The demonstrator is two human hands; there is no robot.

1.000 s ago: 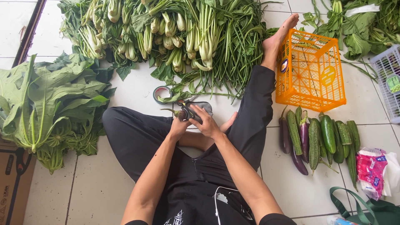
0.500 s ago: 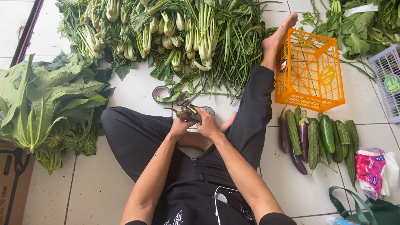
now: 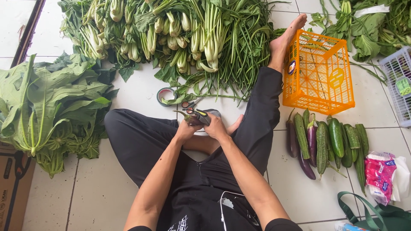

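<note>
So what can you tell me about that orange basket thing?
The orange basket is a boxy crate that looks like plastic, its walls an open grid of thin bars. It lies tipped on its side on the white tiled floor, with nothing visible inside. Round tags hang on its walls. A bare foot rests right against its left edge, leafy greens lie behind it, and eggplants and cucumbers lie in front, just apart.

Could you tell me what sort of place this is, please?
Probably a market stall or produce-sorting spot on a tiled floor: heaps of greens, a row of eggplants and cucumbers, an orange crate.
</note>
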